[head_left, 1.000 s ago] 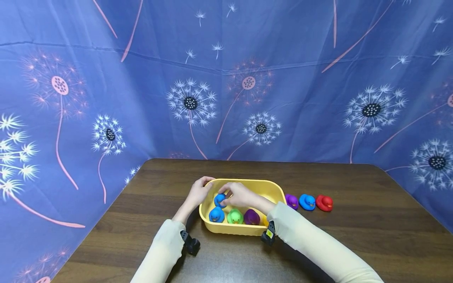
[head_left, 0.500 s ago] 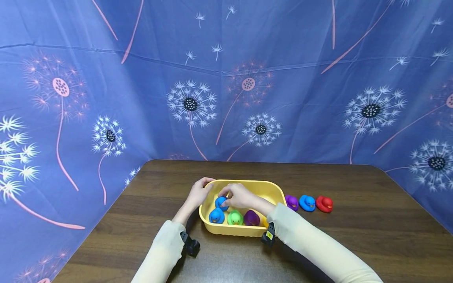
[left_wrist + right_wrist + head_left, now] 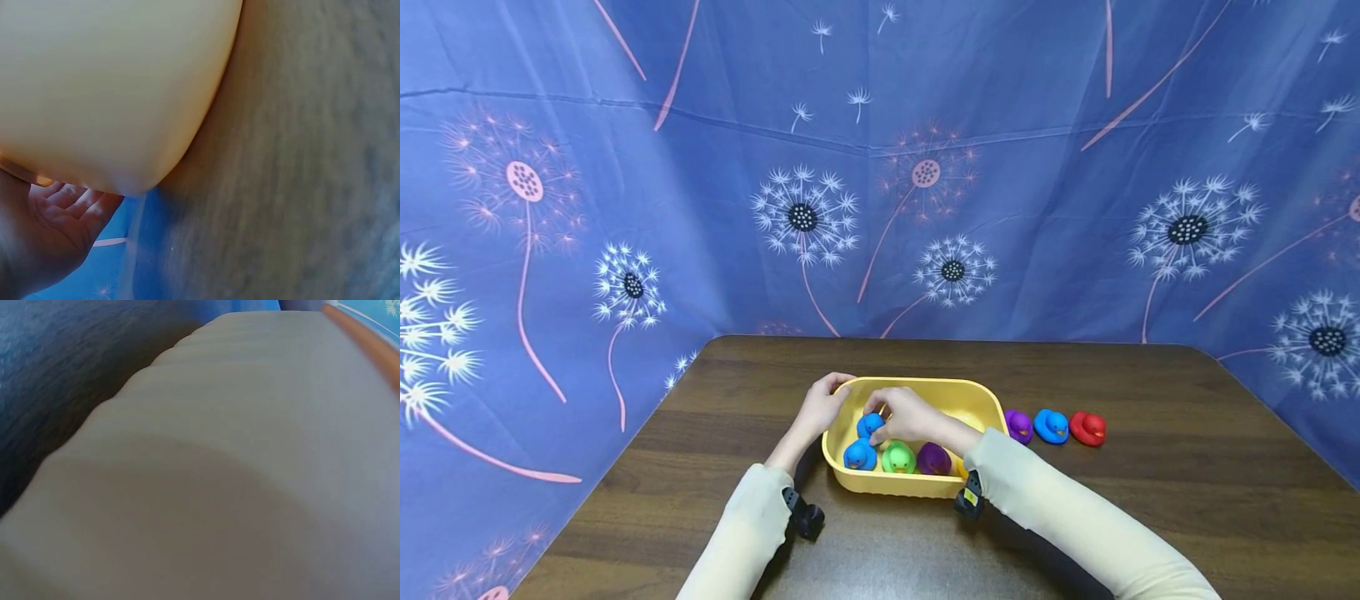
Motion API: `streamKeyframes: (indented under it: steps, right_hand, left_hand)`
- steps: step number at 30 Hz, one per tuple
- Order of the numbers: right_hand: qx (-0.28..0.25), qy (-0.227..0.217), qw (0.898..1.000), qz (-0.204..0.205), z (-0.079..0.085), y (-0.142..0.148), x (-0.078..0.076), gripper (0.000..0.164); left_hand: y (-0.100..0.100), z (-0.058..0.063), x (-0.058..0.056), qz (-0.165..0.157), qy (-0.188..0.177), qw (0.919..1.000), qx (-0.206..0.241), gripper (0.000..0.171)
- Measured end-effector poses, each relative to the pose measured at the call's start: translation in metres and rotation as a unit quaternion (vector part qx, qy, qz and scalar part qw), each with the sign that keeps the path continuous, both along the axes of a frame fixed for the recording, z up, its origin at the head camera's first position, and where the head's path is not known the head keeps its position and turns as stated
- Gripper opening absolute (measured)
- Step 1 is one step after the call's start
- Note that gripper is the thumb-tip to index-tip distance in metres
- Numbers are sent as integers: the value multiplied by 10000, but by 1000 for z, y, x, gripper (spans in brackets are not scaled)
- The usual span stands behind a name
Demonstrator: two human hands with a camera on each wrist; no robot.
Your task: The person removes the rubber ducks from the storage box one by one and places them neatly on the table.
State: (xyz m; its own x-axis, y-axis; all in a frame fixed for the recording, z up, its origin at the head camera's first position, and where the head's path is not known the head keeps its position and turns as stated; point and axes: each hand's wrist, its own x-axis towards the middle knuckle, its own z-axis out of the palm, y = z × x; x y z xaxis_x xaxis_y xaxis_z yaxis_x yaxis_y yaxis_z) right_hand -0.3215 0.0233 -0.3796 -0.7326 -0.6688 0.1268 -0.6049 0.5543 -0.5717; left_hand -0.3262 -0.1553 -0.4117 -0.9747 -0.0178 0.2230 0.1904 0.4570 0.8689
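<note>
In the head view, a yellow plastic basin (image 3: 917, 485) stands at the middle of the table. My left hand (image 3: 821, 407) grips its far left corner, thumb over the rim and fingers along the outside; the left wrist view shows this hand (image 3: 59, 231) against the outer wall. Inside the basin my right hand (image 3: 908, 414) pinches a blue rubber duck (image 3: 869, 425) between thumb and fingers. Along the near wall sit another blue duck (image 3: 860, 455), a green duck (image 3: 898, 457), a purple duck (image 3: 934, 459) and a yellow duck (image 3: 961, 468), partly behind the right wrist.
Outside the basin on the right, a purple duck (image 3: 1019, 427), a blue duck (image 3: 1051, 426) and a red duck (image 3: 1088, 428) stand in a row. The brown wooden table (image 3: 1112, 500) ends at a blue dandelion-patterned curtain (image 3: 1045, 208). Basin wall (image 3: 219, 425) fills the right wrist view.
The blue duck in my right hand has turned and shifted slightly right inside the basin. My left hand keeps its place at the rim.
</note>
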Motion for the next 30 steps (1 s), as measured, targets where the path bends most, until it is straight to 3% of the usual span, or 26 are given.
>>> streamKeyframes:
  steps: [21, 30]
  right_hand:
    - [-422, 8, 9984, -388, 11, 12, 4, 35]
    - [-565, 150, 9981, -175, 14, 26, 11, 38]
  left_hand:
    - [1, 0, 1, 41, 2, 9999, -165, 23]
    - [1, 1, 2, 58, -15, 9997, -219, 23]
